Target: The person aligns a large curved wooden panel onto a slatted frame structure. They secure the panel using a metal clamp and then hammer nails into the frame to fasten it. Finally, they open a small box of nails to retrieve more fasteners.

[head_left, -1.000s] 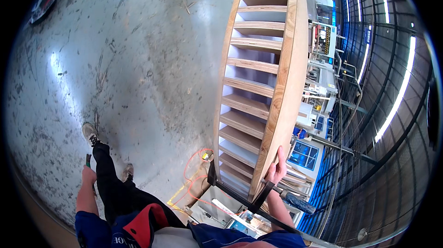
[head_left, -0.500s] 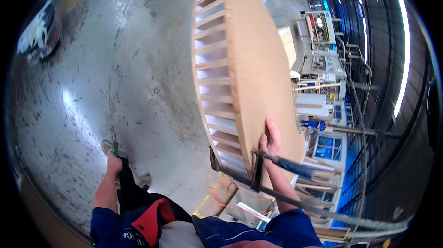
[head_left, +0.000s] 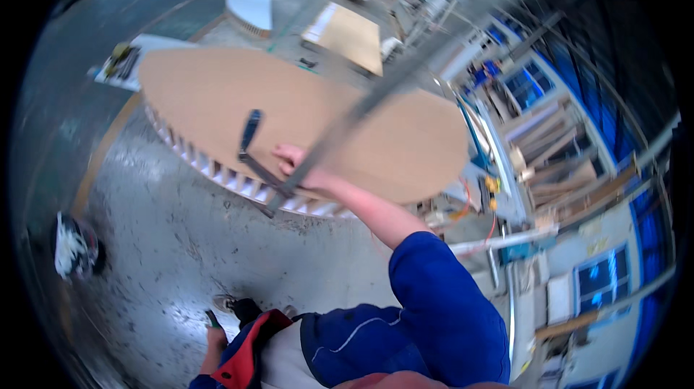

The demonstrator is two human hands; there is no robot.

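Note:
A large rounded panel (head_left: pixel 347 118) with a brown flat face and a row of slats along its curved edge spreads in front of me. My right hand (head_left: pixel 293 160) reaches over its near edge, fingers apart and slightly bent over the face. A long metal bar clamp (head_left: pixel 361 108) crosses in front of my right wrist. Its dark screw handle (head_left: pixel 251 131) stands left of the fingers, and its jaw end lies at the slatted edge; whether it grips the panel I cannot tell. Low at my left side, my left hand (head_left: pixel 215 337) is closed around a green-and-dark handled tool, blurred and partly hidden.
A white half-round piece (head_left: pixel 251 7) and a pale board (head_left: pixel 347 36) stand beyond the panel. A dark bin with white wrapping (head_left: pixel 76 248) is at far left. Timber planks (head_left: pixel 557 143) are stacked at right, near a white bench with an orange hose.
My view has turned, so the panel now lies across the picture. The clamp's bar now slants up to the right across my right wrist. My left hand still holds the tool, low at my side.

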